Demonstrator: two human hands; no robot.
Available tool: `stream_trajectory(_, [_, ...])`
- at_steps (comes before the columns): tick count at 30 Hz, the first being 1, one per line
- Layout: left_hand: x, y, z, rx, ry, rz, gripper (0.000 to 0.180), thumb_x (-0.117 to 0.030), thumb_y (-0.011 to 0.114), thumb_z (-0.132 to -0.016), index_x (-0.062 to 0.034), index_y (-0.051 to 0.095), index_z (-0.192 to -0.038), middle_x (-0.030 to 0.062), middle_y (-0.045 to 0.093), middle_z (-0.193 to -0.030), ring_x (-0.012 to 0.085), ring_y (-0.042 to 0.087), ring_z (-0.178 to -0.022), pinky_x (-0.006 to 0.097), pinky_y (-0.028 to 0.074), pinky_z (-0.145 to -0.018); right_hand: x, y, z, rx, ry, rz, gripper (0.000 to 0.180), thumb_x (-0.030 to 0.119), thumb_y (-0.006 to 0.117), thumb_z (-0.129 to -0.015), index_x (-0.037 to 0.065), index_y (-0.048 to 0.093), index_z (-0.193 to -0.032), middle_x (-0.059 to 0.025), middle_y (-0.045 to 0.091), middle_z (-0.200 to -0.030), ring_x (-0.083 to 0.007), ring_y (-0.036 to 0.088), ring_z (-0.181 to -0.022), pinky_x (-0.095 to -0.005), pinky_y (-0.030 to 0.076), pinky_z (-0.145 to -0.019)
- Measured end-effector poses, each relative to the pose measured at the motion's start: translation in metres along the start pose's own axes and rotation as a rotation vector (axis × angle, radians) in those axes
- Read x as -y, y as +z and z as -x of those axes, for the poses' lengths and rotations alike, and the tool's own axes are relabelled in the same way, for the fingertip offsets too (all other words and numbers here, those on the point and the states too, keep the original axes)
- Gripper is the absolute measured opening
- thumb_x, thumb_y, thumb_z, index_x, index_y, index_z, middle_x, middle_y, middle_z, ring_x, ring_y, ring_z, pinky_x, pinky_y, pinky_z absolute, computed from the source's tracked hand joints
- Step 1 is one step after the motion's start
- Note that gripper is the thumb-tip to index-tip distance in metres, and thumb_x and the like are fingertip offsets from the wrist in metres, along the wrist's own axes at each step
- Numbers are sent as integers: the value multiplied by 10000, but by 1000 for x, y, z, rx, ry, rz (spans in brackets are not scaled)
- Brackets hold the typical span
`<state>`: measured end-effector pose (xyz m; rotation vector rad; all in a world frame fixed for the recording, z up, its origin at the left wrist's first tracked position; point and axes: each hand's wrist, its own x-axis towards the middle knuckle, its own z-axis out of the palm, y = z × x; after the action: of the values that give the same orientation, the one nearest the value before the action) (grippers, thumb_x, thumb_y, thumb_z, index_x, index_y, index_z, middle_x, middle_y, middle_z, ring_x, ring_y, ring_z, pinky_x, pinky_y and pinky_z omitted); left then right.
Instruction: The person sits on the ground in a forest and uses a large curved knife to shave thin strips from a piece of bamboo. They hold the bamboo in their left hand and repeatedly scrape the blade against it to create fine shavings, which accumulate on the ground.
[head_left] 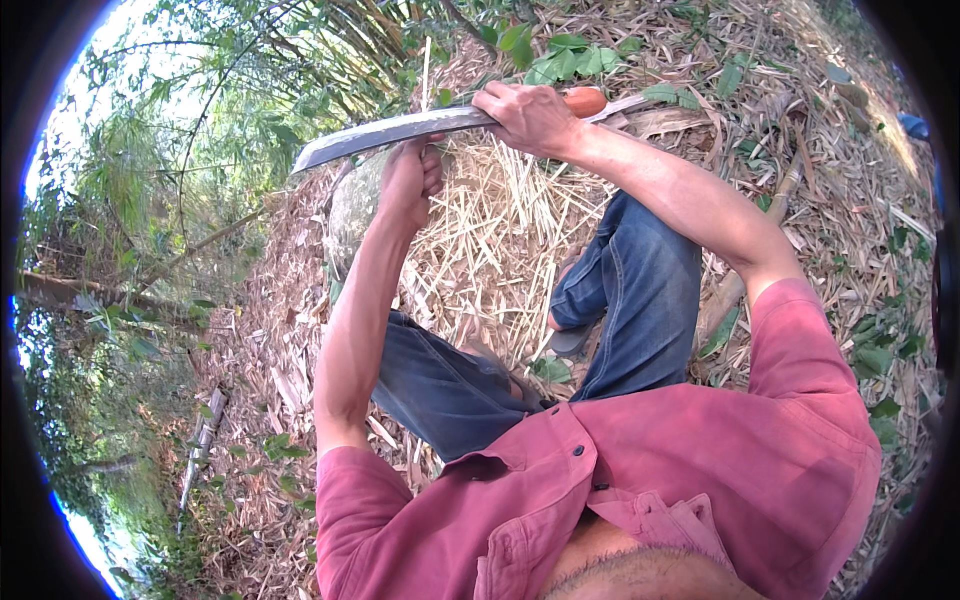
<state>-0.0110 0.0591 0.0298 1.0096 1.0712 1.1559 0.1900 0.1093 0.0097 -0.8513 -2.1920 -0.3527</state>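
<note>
A machete point(390, 131) with a long grey blade and an orange handle point(585, 101) lies across the far part of the view, its tip toward the left. My right hand point(530, 115) is closed around it where the blade meets the handle. Just below the blade, my left hand point(408, 182) makes a fist with the thumb up near the blade's edge. A thin pale strip of split cane or bamboo point(426, 75) rises from behind the blade, in line with that fist. The strip's lower end is hidden.
Many pale cut strips point(490, 220) cover the ground between my hands and my bent knees. A grey rock point(350, 215) sits beside my left forearm. Dry leaves point(270, 300) surround me, with green leaves point(575, 62) ahead and a pole point(730, 290) to the right.
</note>
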Motion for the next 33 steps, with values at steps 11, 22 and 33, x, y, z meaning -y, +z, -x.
stream_trajectory(11, [10,5,11,84,-111,271,163,-208,436,-974,-63,475,-912,-71,292,-562,38,235,-423,207,181,-381,2,12,-4,48,-42,74,198,132,594,-792,85,543,-978,-90,579,-809,-264,649,-761,-372,530,-602])
stream_trajectory(22, [9,15,14,93,-96,285,171,-193,369,-996,-67,455,-919,-67,293,-561,34,232,-402,197,190,-349,-10,12,-5,34,-44,188,205,94,569,-786,107,571,-991,-88,596,-790,-272,656,-745,-369,534,-608])
stream_trajectory(33, [11,13,13,106,-120,319,188,-201,389,-992,-56,469,-902,-59,303,-575,42,239,-419,212,199,-363,-21,12,-1,7,-57,256,202,93,578,-777,114,555,-977,-73,588,-775,-246,657,-726,-360,531,-570])
